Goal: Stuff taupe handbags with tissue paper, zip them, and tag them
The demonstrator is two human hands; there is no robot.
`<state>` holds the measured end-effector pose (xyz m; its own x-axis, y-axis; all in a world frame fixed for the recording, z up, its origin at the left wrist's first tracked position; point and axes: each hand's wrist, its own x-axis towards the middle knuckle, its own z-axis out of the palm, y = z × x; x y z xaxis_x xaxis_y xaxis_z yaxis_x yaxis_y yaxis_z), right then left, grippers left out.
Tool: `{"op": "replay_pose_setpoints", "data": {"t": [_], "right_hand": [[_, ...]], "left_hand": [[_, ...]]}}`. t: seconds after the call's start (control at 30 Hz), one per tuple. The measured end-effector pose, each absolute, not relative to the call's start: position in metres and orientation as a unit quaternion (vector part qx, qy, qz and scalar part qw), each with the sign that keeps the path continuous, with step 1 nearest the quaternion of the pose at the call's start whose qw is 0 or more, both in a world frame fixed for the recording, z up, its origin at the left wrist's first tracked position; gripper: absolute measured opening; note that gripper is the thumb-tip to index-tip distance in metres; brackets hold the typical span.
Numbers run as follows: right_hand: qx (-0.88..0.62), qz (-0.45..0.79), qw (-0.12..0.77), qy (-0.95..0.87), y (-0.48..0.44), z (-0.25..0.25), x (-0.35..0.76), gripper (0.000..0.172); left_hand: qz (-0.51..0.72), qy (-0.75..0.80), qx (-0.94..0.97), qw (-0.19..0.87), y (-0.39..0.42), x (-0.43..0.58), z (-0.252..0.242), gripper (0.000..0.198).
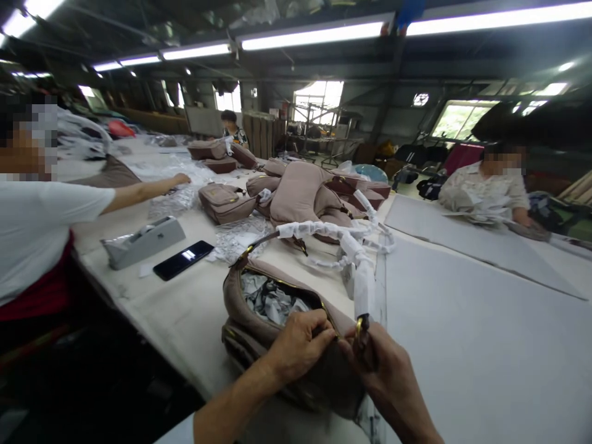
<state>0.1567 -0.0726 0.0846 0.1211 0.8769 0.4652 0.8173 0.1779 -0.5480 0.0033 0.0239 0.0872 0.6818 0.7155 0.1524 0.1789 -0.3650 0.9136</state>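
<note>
A taupe handbag (259, 342) stands on the table in front of me, its gold zipper (287, 283) partly open. Crumpled grey-white paper (272, 300) fills the opening. My left hand (298, 345) is closed in a pinch at the zipper line, on what looks like the zipper pull. Right beside it, my right hand (386, 364) is closed on the bag's end, just under a gold strap ring (359, 327). The fingertips of both hands nearly meet. From that ring a strap wrapped in white film (364, 283) arches over to the bag's far end.
Left of the bag lie a black phone (184, 259) and a grey tape dispenser (148, 242). More taupe bags (296, 191) are piled behind, beside clear plastic wrapping (185, 176). A grey-white sheet (485, 333) covers the right side. Co-workers are at the left, right and far back.
</note>
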Motion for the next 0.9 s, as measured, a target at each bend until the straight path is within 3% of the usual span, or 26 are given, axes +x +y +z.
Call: {"op": "replay_pose_setpoints", "data": {"t": [0.13, 0.37, 0.63, 0.9], "right_hand": [[-0.596, -0.056, 0.373, -0.709, -0.077, 0.084, 0.15, 0.015], [-0.582, -0.068, 0.396, -0.707, -0.078, 0.086, 0.132, 0.017], [-0.602, -0.012, 0.383, -0.7, -0.075, 0.077, 0.121, 0.018], [-0.566, -0.053, 0.368, -0.736, -0.068, 0.061, 0.115, 0.019]], "left_hand": [[0.281, 0.262, 0.821, 0.423, 0.027, -0.009, 0.088, 0.014], [0.304, 0.304, 0.864, 0.264, 0.059, -0.054, 0.072, 0.011], [0.362, 0.32, 0.861, -0.159, 0.108, -0.104, 0.066, 0.01], [0.435, 0.349, 0.812, -0.173, 0.135, -0.131, 0.068, 0.014]]}}
